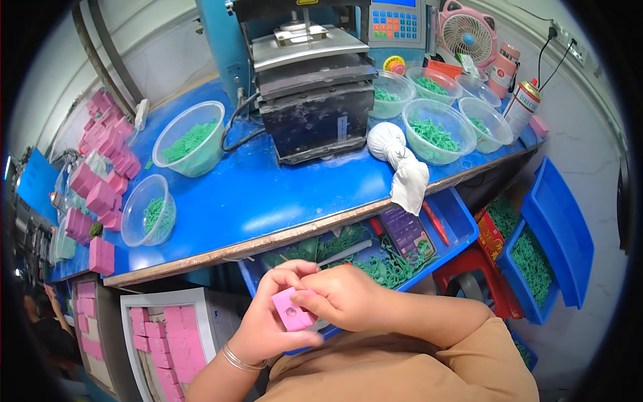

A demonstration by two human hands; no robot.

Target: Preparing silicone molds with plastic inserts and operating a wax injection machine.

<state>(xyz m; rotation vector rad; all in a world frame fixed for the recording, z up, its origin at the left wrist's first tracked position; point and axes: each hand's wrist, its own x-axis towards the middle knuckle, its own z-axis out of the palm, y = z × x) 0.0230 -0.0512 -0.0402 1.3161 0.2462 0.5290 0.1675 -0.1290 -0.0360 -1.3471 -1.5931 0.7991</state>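
A small pink block [287, 319] with a round hollow in its upper face is held before my body. My left hand [258, 328] wraps around its left side, with the thumb along the near edge. From the right, my right hand [348, 295] is closed over the block's far right part, its thumb pressed on the top beside the hollow. Its other fingers are curled, and whether they hold anything more is hidden. Just beyond both hands, a blue tray [462, 231] holds green rubbery strips, a phone [406, 231], a pale stick-like tool [345, 254] and a red pen-like tool [435, 223].
A black press machine [315, 124] stands on the blue table [268, 208]. Clear tubs [191, 164] of green pieces flank it. Pink blocks [102, 197] are piled at left, more in a white box [207, 298]. A white cloth bundle [407, 177] overhangs the edge. Blue bins [559, 234] stand right.
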